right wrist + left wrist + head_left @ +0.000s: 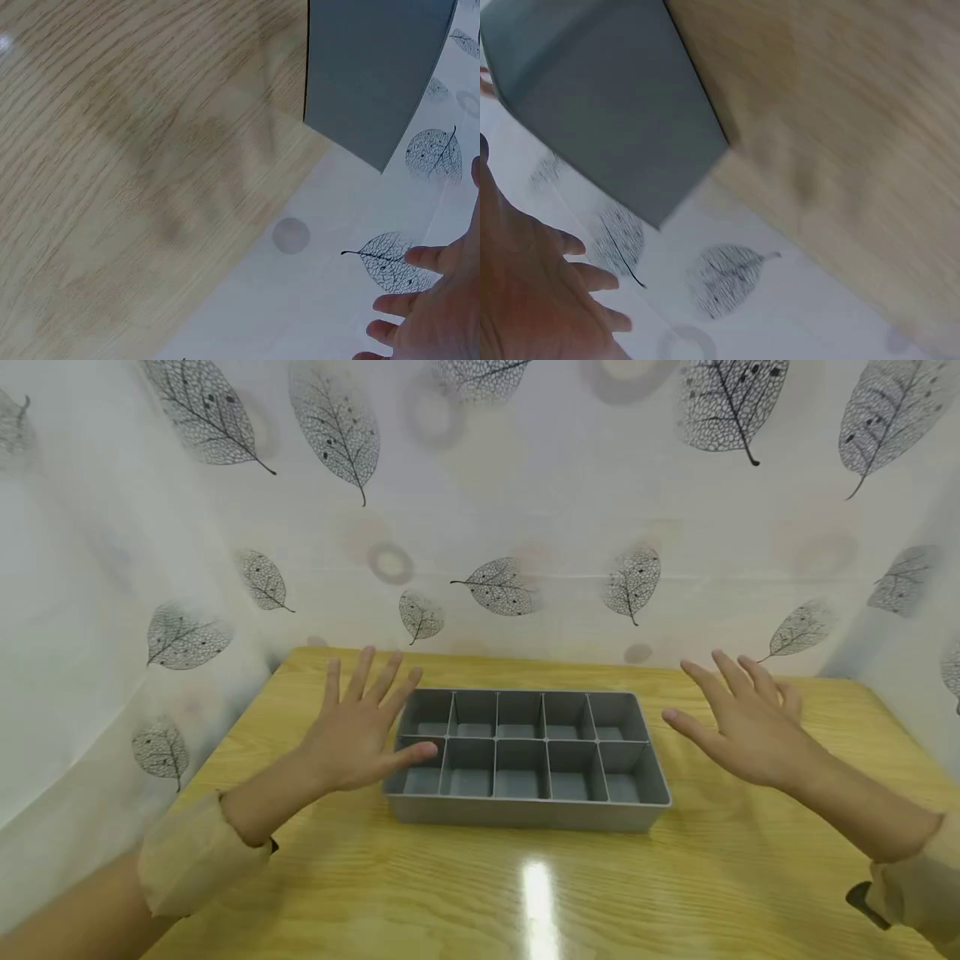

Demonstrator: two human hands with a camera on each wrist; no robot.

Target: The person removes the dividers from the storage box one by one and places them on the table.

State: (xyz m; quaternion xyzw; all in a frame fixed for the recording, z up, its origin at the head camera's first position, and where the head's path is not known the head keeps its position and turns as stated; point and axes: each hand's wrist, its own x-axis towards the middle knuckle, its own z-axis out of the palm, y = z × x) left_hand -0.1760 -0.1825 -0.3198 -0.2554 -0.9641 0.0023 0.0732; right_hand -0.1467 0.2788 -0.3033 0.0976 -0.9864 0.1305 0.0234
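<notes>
A grey compartment tray [525, 814] sits on the wooden table, divided into two rows of small square cells that hold nothing visible. Over its left end hovers my left hand [358, 735], fingers spread and straight, the thumb crossing the front left cell. Off the tray's right end, my right hand [753, 731] hangs in the air with its fingers spread. Neither hand holds anything. The left wrist view has the tray's side wall [622, 112] beside the left hand [536, 277]; in the right wrist view the other end wall [367, 75] stands apart from the right hand [442, 315].
The yellow wood-grain table [450, 893] reaches back to a pale curtain [525, 510] printed with dark leaves, which also closes off both sides. A bright light reflection [538, 902] lies on the table in front of the tray.
</notes>
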